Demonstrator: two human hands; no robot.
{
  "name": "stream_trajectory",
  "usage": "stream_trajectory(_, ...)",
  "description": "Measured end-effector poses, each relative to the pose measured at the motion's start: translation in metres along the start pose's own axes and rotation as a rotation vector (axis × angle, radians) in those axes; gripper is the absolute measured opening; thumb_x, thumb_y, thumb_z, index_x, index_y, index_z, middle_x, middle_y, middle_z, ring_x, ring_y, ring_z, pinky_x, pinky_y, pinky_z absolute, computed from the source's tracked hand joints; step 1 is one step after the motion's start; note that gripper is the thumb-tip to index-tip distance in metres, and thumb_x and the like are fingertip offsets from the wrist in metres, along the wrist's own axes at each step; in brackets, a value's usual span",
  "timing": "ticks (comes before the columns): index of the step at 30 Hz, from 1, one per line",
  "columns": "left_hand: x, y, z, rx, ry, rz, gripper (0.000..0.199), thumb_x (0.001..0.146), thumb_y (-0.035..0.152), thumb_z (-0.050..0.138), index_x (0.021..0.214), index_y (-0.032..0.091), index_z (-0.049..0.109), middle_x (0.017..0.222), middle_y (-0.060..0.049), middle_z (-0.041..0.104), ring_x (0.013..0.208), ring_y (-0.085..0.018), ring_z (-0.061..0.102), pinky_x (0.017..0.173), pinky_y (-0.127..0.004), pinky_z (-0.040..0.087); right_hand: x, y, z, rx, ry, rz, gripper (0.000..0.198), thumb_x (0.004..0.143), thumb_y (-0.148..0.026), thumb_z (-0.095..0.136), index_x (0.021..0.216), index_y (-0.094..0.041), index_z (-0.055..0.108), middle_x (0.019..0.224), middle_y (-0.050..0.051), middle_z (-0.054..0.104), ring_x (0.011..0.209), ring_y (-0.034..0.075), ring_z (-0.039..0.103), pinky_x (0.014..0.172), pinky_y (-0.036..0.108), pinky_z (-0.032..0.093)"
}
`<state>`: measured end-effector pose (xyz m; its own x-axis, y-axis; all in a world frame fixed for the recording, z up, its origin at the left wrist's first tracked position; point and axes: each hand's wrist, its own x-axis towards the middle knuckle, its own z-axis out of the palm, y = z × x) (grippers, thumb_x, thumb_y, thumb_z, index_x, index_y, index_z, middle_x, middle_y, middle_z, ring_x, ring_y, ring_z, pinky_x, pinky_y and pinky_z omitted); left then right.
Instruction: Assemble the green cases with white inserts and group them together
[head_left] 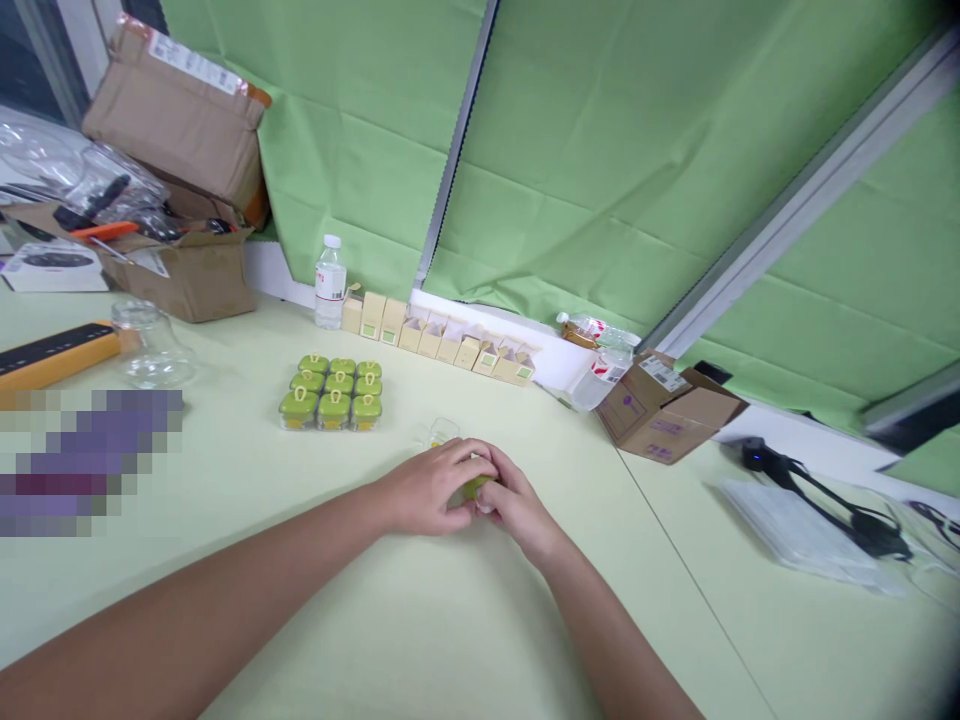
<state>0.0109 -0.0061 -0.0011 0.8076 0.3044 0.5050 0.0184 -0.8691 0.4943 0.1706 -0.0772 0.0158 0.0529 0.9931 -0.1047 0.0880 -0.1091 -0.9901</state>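
My left hand (429,490) and my right hand (525,512) meet over the table, their fingers curled round a small green-lidded container (474,487). Most of it is hidden by the fingers, so I cannot tell whether its lid is fully on. Just beyond the left fingers lies a small clear plastic piece (444,430). Farther left, several little clear boxes with green lids (333,405) and yellow loops on top stand close together in a block.
A row of small cream cartons (448,343), several with open flaps, runs along the back beside an upright water bottle (330,283). Cardboard boxes (180,275) and an orange power strip (60,357) are left. Lying bottles (600,375), a carton (660,405) and a black headset (825,495) are right.
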Motion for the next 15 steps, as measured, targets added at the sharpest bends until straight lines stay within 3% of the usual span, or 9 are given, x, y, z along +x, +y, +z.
stream_trajectory(6, -0.001, -0.004, 0.007, 0.061, 0.029, -0.011, 0.046, 0.080, 0.015, 0.061, 0.124, 0.024, 0.055, 0.130, -0.006, 0.056, 0.117, -0.023, 0.054, 0.099, -0.036, 0.047, 0.000, 0.004, -0.002, -0.017, 0.009, -0.019, 0.062, 0.054, -0.012, 0.050, 0.113, -0.025, 0.064, 0.069, -0.005, 0.051, 0.058, 0.012, 0.038, 0.051, 0.024, 0.032)
stream_trajectory(11, 0.000, -0.010, 0.011, 0.121, 0.041, -0.014, 0.044, 0.082, 0.017, 0.061, 0.125, 0.023, 0.054, 0.124, -0.007, 0.061, 0.114, -0.025, 0.055, 0.100, -0.040, 0.045, 0.003, 0.010, -0.005, -0.019, 0.101, 0.036, 0.073, 0.055, -0.014, 0.053, 0.127, -0.026, 0.060, 0.074, -0.004, 0.058, 0.061, 0.015, 0.045, 0.055, 0.027, 0.037)
stream_trajectory(15, 0.000, -0.013, 0.010, 0.116, 0.043, -0.016, 0.043, 0.082, 0.017, 0.062, 0.125, 0.023, 0.055, 0.120, -0.006, 0.064, 0.111, -0.025, 0.056, 0.100, -0.041, 0.045, 0.004, 0.013, -0.007, -0.011, 0.096, 0.068, 0.080, 0.056, -0.015, 0.054, 0.135, -0.025, 0.055, 0.069, -0.004, 0.057, 0.060, 0.016, 0.047, 0.056, 0.028, 0.037)
